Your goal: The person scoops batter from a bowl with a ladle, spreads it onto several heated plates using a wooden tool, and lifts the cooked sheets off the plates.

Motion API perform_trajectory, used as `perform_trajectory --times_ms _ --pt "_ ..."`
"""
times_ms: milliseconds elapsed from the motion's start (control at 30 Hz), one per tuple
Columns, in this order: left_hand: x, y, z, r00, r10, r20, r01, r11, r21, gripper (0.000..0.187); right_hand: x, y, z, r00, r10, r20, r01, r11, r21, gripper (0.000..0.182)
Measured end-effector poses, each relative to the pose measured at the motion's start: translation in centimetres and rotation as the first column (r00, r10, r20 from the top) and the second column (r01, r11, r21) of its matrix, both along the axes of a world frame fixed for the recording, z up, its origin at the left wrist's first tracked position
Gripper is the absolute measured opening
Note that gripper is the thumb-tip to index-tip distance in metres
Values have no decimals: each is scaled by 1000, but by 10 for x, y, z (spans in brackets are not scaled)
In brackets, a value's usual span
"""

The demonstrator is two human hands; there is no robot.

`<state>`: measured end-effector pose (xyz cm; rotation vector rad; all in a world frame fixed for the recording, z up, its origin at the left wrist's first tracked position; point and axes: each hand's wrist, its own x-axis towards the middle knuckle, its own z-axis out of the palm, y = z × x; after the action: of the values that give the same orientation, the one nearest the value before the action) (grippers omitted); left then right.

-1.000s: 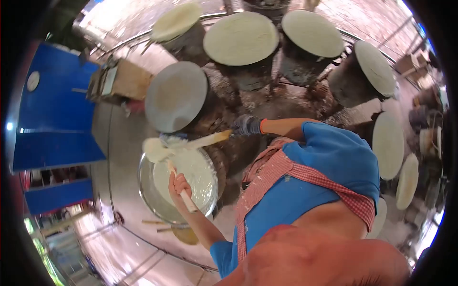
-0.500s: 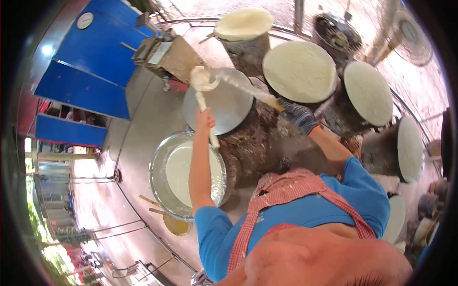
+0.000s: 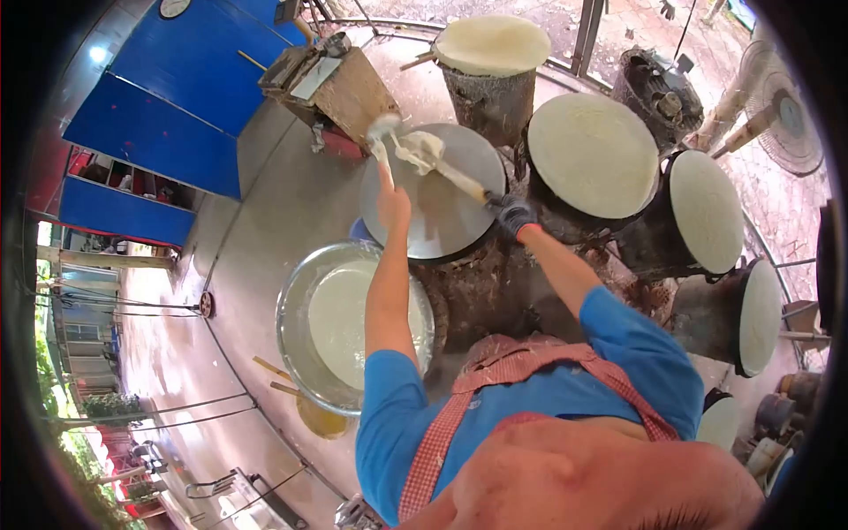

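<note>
My bare left hand is closed around the pale handle of a ladle, whose blurred round head is over the far left edge of a grey round griddle. My right hand, in a dark glove, grips a wooden-handled spreader. Its head is caked with pale batter and hangs over the griddle, close beside the ladle. Below my left forearm stands a wide metal basin of white batter.
Several drum stoves curve around the right, topped with pale round sheets, one large sheet nearest the griddle. A wooden box stands beyond the griddle. Blue panels are at left, and a fan at far right. A yellow container sits by the basin.
My right hand has moved left toward the griddle, bringing the spreader's head close to the ladle. The ladle's head has tipped further away from me. The whole view has shifted slightly.
</note>
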<state>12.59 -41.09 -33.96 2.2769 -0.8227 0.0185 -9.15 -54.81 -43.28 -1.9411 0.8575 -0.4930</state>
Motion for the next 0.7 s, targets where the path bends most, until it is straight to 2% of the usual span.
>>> perform_trajectory --times_ms 33,67,100,133,167,200,267,300,333,400,467,500,533,567,600,633,667,700 --pt "5 4 14 1000 -2 7 2 1000 22 61 -4 6 37 963 -34 -268 -14 984 -176 30" --pt "12 3 31 999 9 40 0 971 -239 62 0 3 59 859 -115 -499 -76 935 -346 32" --pt "20 6 41 998 20 67 14 878 -478 63 1 -20 40 900 -86 -427 -37 961 -272 31" --pt "28 23 42 997 7 78 29 891 -454 63 -2 -34 11 934 -65 -352 -1 983 -185 31" --pt "33 42 47 992 -31 -122 -27 893 -450 64 2 -30 0 993 -79 -93 80 997 10 30" --pt "29 57 45 942 -68 -328 -87 895 -436 65 19 -22 -13 991 -92 -97 93 996 10 30" --pt "16 95 8 986 -148 75 165 923 -348 64 70 8 -49 982 -39 -185 8 986 -167 32" --pt "-3 113 -1 974 -131 -187 78 961 -265 65 89 0 -65 980 -144 -140 84 927 -365 33" --pt "-23 140 -10 897 -77 -436 20 991 -134 65 98 -1 -81 969 -234 -81 158 836 -525 34" --pt "-48 191 -52 952 -103 -287 71 991 -117 66 46 -9 46 907 75 -413 -245 894 -375 38" --pt "-69 228 -68 992 -101 -71 95 992 -87 67 7 -37 30 970 17 -243 -40 995 -92 32" --pt "-77 230 -67 990 -122 -64 116 989 -97 67 1 -25 -2 963 -188 193 98 912 399 28" --pt "-87 236 -62 969 -84 -232 55 990 -130 67 11 -4 -23 958 -214 191 122 907 402 28" --pt "-92 246 -56 918 -44 -395 -11 991 -136 67 33 25 -37 987 -156 39 143 960 240 31" --pt "-91 243 -55 915 -60 -399 6 991 -135 67 50 36 -37 985 -113 -128 122 991 60 34" --pt "-92 240 -54 925 -62 -374 13 991 -130 68 56 36 -31 982 -125 -141 135 989 60 34" --pt "-95 248 -54 936 -54 -349 17 994 -110 68 60 38 -22 988 2 -154 48 945 325 35" --pt "-98 254 -55 933 -52 -356 17 995 -98 68 59 36 -12 984 130 -125 -38 826 562 35"
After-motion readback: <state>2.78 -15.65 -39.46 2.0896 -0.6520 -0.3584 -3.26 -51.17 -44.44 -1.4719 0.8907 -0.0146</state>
